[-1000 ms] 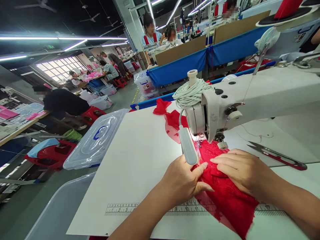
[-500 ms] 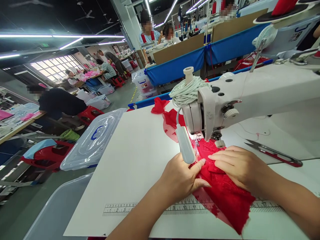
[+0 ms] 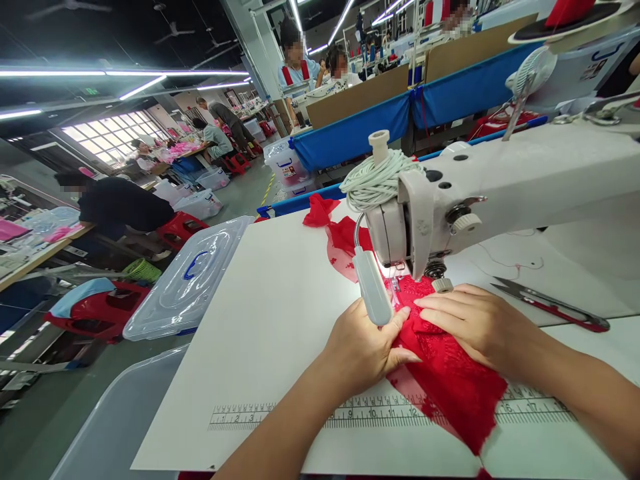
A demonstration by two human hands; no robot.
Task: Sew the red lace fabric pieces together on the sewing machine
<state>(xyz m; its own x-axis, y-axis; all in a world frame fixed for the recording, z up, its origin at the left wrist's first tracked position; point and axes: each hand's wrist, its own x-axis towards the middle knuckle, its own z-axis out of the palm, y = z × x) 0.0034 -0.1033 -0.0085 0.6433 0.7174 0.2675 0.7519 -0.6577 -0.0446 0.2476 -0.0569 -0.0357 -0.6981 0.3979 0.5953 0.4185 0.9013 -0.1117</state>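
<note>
Red lace fabric (image 3: 450,373) with a sheer, flower-dotted edge lies beneath the needle area of a white sewing machine (image 3: 525,193) and trails toward me. My left hand (image 3: 363,350) rests at the fabric's left edge, thumb and a finger spread onto it; its other fingers are partly hidden behind a small lamp (image 3: 373,287). On the lace to the right, my right hand (image 3: 475,327) lies flat, fingers stretched toward the presser foot (image 3: 395,285). More red fabric (image 3: 350,233) emerges behind the machine head. Thread snips (image 3: 555,305) lie right of my right hand.
A printed ruler (image 3: 370,413) runs along the white table (image 3: 270,300). Left of it are a lidded clear bin (image 3: 190,273) and another plastic bin (image 3: 125,413). Coiled pale cord (image 3: 377,180) sits on the machine head. Several people work at other tables beyond.
The fabric has fed slightly away from me under the machine, and its near end has shifted a little. Both hands keep nearly the same places on it.
</note>
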